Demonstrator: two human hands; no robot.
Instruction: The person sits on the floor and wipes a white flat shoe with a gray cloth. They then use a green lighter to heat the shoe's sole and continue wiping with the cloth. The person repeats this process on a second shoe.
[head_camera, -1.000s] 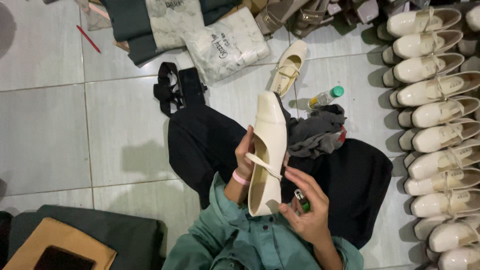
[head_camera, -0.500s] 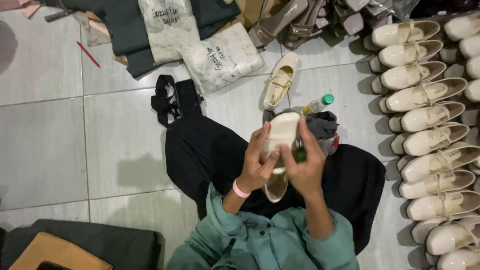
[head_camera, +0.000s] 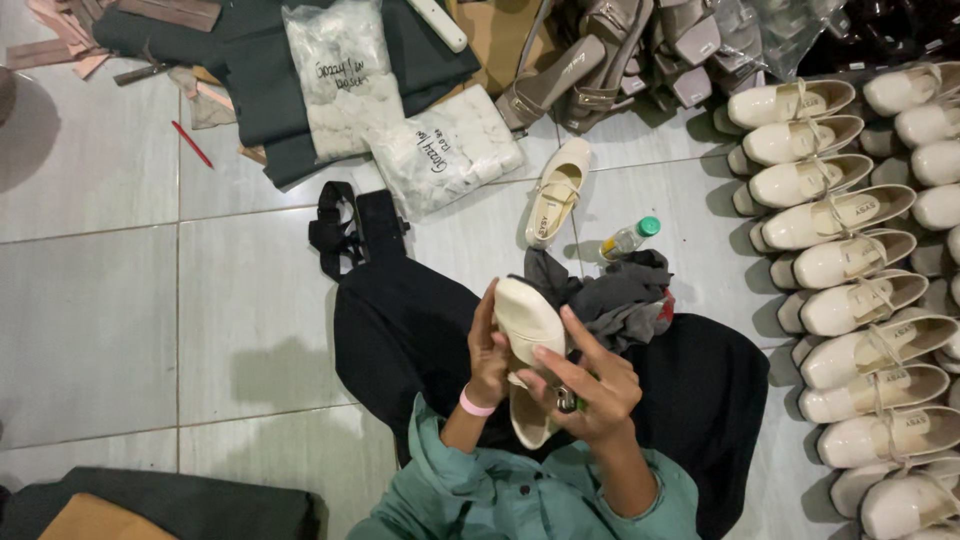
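I sit on the tiled floor in black trousers and a green top. My left hand (head_camera: 489, 352), with a pink band at the wrist, grips a cream flat shoe (head_camera: 527, 322) by its side, toe pointing away from me. My right hand (head_camera: 588, 385) lies over the shoe's middle, fingers spread, with a small dark object pinched against the palm; what it is cannot be told. A grey cloth (head_camera: 622, 296) lies bunched on my lap just right of the shoe.
A single cream shoe (head_camera: 556, 190) and a green-capped bottle (head_camera: 630, 238) lie on the floor ahead. Rows of cream shoes (head_camera: 850, 270) line the right side. Two white filled bags (head_camera: 440, 148), dark fabric, a black strap (head_camera: 345, 230) and a red pen (head_camera: 192, 145) sit beyond.
The shoe has turned from long and upright to toe-away and come closer to me. My right hand has moved from its lower end onto its middle.
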